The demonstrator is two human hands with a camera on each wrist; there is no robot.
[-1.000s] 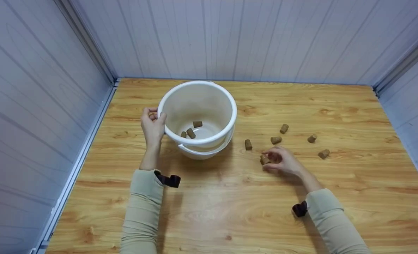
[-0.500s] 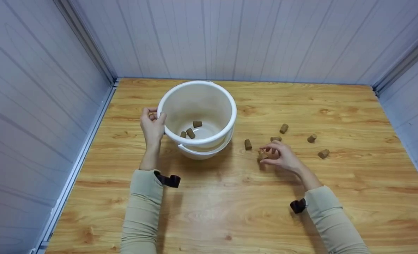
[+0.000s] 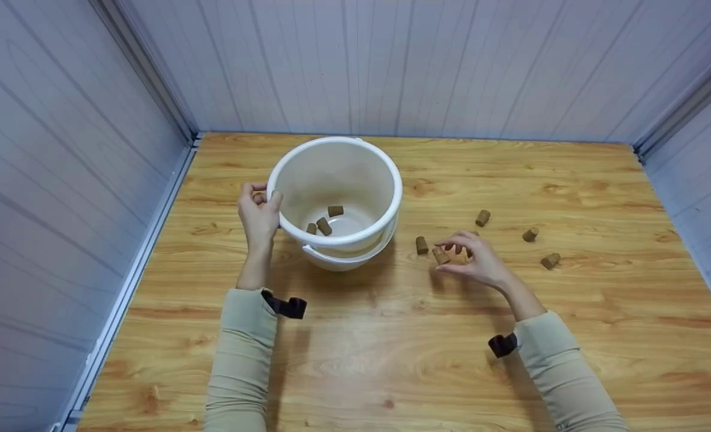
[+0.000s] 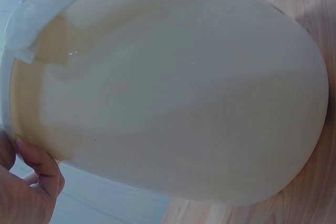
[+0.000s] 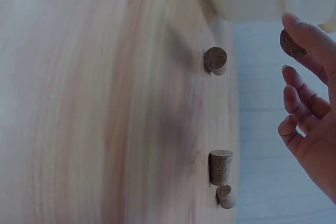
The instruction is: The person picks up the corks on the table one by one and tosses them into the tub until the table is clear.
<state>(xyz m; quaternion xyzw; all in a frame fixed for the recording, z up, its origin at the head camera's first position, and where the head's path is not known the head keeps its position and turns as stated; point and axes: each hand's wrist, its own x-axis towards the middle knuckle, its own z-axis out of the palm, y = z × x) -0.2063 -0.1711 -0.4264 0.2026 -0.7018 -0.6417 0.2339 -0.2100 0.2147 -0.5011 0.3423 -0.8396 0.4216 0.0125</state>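
Observation:
A white bucket stands on the wooden table, three brown corks visible inside, among them a cork lying on its side. My left hand grips the bucket's left rim, thumb over the edge, as the left wrist view also shows from close by. Between thumb and forefinger, my right hand pinches another cork above the table; its end face shows in the right wrist view. Just left of that hand, a loose cork lies near the bucket.
Farther right lie a cork, a second cork and a third cork, spread apart. The bucket's handle hangs down its front. Ribbed pale walls border the table at the back and sides.
My right hand has lifted the pinched cork off the table and moved it slightly left and away from me. It now covers a cork seen earlier. The left hand and bucket stay put.

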